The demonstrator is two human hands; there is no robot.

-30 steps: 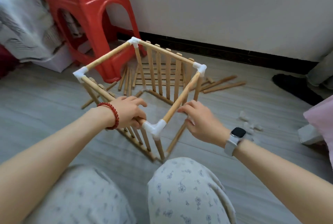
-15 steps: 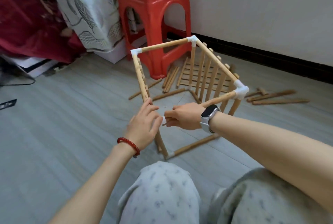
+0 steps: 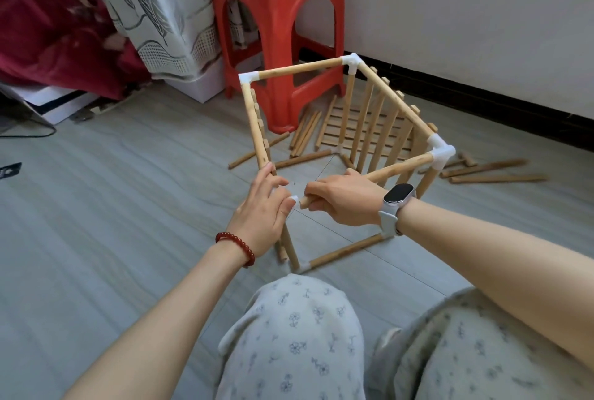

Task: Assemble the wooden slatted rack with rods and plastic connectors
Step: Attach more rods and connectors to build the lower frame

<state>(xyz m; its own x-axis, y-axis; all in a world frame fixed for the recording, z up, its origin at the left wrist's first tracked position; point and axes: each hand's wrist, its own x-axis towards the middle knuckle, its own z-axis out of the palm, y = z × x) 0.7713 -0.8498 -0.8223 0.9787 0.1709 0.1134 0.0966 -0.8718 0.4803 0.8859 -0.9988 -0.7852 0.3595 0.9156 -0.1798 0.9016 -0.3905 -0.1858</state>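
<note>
Fingers (image 3: 316, 189) of right hand (image 3: 345, 198) curled round top rod (image 3: 398, 166); left hand (image 3: 262, 216) wrapped over near corner connector (image 3: 294, 198). Rack (image 3: 369, 116) hemmed by red stool (image 3: 276, 14); no writing legible.

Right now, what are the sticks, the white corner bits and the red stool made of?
The sticks look like bare wood or bamboo: tan, matt, faintly mottled. The white corner bits look like moulded plastic: smooth, slightly glossy elbows. The red stool looks like shiny plastic, with bright highlights on its rounded edges.

You have bare grey plank floor (image 3: 112, 223) on your left; the red plastic stool (image 3: 276, 30) and loose wooden rods (image 3: 495, 174) crowd the cube-shaped wooden rack frame (image 3: 385, 100) beyond.
</note>
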